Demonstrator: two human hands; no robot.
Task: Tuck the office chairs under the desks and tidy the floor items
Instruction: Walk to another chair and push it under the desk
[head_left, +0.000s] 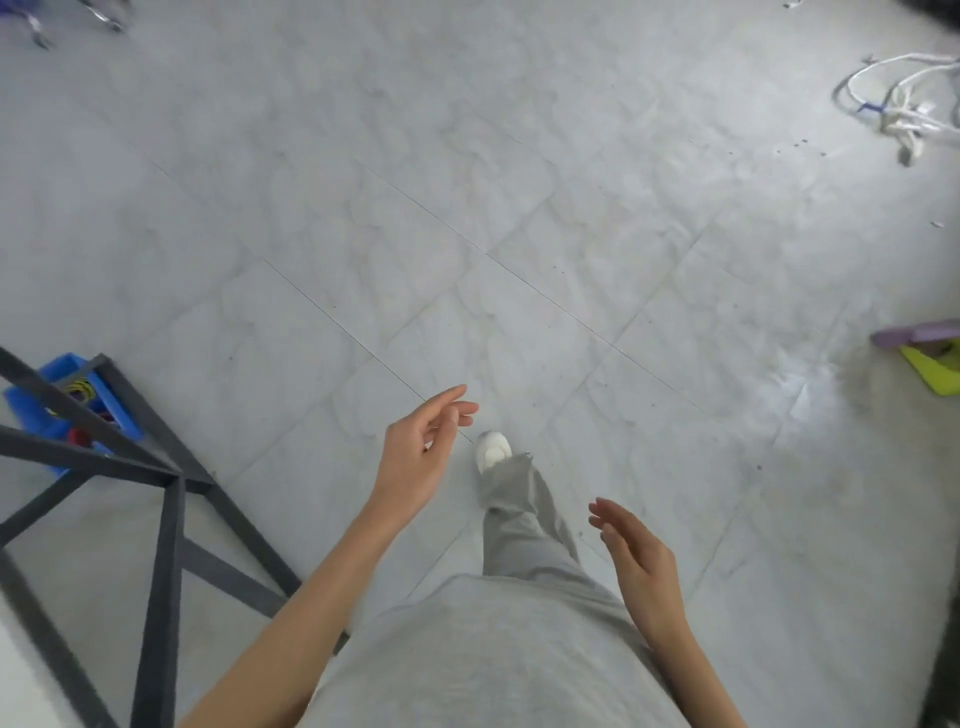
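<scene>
Progress looks partial at best, judging from what lies about; no whole office chair is in sight, only blurred chrome legs (78, 21) at the far corner beyond the dark metal frame (171, 483), which could be a chair base, though I cannot tell, so whether any chair is tucked in cannot be judged from here. Floor items are plainly still out: taking the frame as the landmark, a tangle of white cable (904, 104) lies far across the tiled floor (467, 234) from it, on the opposite side and well apart; a purple and yellow-green thing (930, 358), cut by the edge, sits on that same far side, nearer the person; I would say both still need picking up.

The person stands just beside the frame, one white shoe (493, 449) forward; the left hand (421, 452) is raised with fingers loosely spread and holds nothing; the right hand (639, 561) hangs lower, fingers straight and relaxed, likewise holding nothing.

One container shows: a blue bin (119, 410) on the floor behind the frame's bars; inside it are yellow loops, perhaps rubber bands or wire, and something red; the rest of its contents is hidden by the bars.
</scene>
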